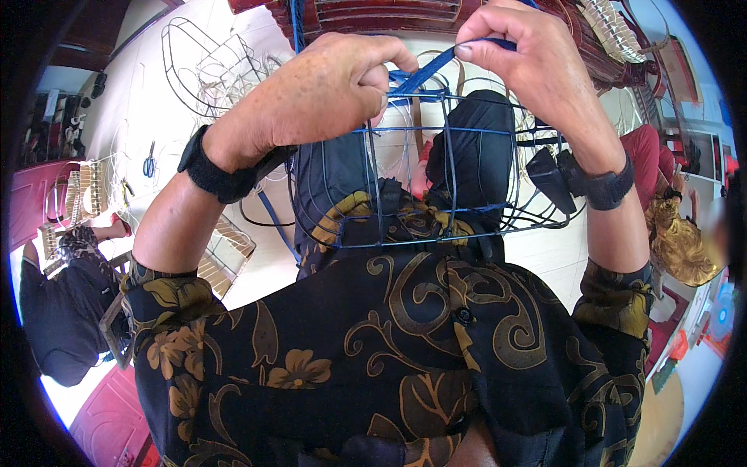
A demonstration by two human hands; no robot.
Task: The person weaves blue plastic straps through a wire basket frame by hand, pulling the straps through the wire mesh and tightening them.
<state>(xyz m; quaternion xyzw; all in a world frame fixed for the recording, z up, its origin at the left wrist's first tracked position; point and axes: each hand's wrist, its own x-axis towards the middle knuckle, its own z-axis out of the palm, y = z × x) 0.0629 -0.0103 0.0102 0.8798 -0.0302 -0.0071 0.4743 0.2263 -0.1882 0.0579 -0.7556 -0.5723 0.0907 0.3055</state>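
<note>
A dark wire basket frame rests in my lap, between and over my knees. My left hand is closed at the far left part of its rim, index finger bent over the top; its inner fingers are partly hidden. A flat blue strip is looped around the far rim and runs up to the right. My right hand pinches this strip between thumb and fingers, above the frame's far right side. The strip is taut between the rim and my right fingertips. Blue wrapping also shows along some frame wires.
Dark red wooden furniture stands just beyond my hands. Loose pale strips and wire lie on the floor at the far left, with scissors nearer. A person in black sits left; another in a gold top sits right.
</note>
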